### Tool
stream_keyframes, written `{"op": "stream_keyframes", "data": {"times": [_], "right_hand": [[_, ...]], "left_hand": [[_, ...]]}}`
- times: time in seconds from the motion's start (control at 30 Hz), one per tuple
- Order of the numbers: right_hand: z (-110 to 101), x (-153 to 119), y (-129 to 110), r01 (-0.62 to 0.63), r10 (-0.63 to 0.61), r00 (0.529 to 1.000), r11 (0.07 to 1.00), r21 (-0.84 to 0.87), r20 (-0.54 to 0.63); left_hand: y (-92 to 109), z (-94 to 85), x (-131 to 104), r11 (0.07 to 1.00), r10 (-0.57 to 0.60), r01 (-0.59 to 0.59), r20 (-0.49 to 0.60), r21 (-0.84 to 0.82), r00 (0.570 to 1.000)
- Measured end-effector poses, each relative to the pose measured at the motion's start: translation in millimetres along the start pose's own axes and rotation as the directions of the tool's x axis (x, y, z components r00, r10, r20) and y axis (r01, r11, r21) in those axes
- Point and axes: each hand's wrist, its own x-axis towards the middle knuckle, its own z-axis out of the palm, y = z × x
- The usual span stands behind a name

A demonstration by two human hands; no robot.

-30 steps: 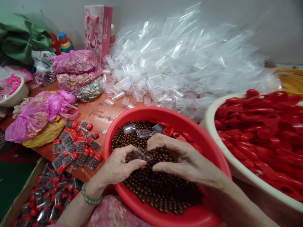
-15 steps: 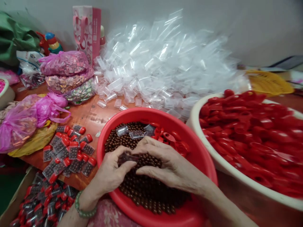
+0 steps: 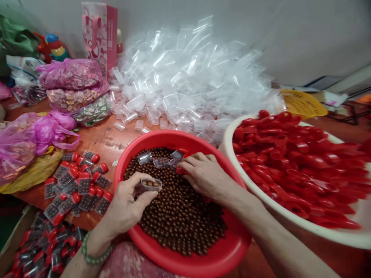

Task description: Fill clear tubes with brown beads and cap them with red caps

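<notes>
Knotted purple plastic bags (image 3: 17,143) sit on the wooden bench (image 3: 111,135), at far left beyond the left hand. Closer to that hand, red-capped clear cases (image 3: 71,181) filled with dark beads lie in a loose heap, and more fill a carton (image 3: 17,231) below. The left hand (image 3: 124,204), a green bead bracelet (image 3: 94,258) at its wrist, grips an uncapped clear case (image 3: 150,189) between thumb and fingers, brown beads showing in its oval mouth. Beneath both hands, glossy brown beads (image 3: 179,220) carpet a red basin (image 3: 179,268); just ahead, loose clear cases (image 3: 160,163) rest on them, with a bank of clear plastic cases (image 3: 174,77) behind. The right hand (image 3: 193,168), fingers bent, reaches against a red cap (image 3: 180,169) at the basin's far side; whether it has closed on the piece cannot be told. Beyond the right forearm stands a cream tub (image 3: 229,148) heaped with red plastic pieces (image 3: 290,162).

Good handling here would seem to mean holding the filled case mouth-up over the basin, pinched lightly so its thin walls do not bow, and taking a single cap, open end toward the case, then pressing it on squarely.
</notes>
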Motion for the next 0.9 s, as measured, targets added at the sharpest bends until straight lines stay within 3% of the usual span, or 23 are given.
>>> {"op": "stream_keyframes", "data": {"times": [0.23,0.33,0.43,0.57,0.77,0.9], "right_hand": [[8,7,8,0.036,-0.034,0.998,0.998,0.051,-0.052],[-3,2,7,0.009,0.038,0.984,0.966,0.258,-0.174],[-20,-7,-5,0.004,0.174,0.952,0.815,0.58,-0.251],[-41,-15,-32,0.003,0.233,0.955,0.609,0.793,-0.183],[-55,-14,-61,0.161,0.093,0.956,0.63,0.76,-0.28],[-51,-11,-71,0.166,0.061,0.96,0.662,0.731,-0.273]], "left_hand": [[-6,6.6,4,0.997,-0.051,0.05,-0.006,-0.055,0.999],[-8,12.4,5,0.993,-0.092,0.091,-0.001,-0.068,0.996],[-7,18.2,6,0.99,-0.109,0.112,0.036,-0.08,0.993],[-4,24.2,4,0.987,-0.103,0.113,0.085,-0.118,0.991],[-8,27.9,-1,0.983,-0.085,0.099,0.096,-0.157,0.992],[-13,27.7,-3,0.993,-0.048,0.057,0.088,-0.099,0.995]]}}
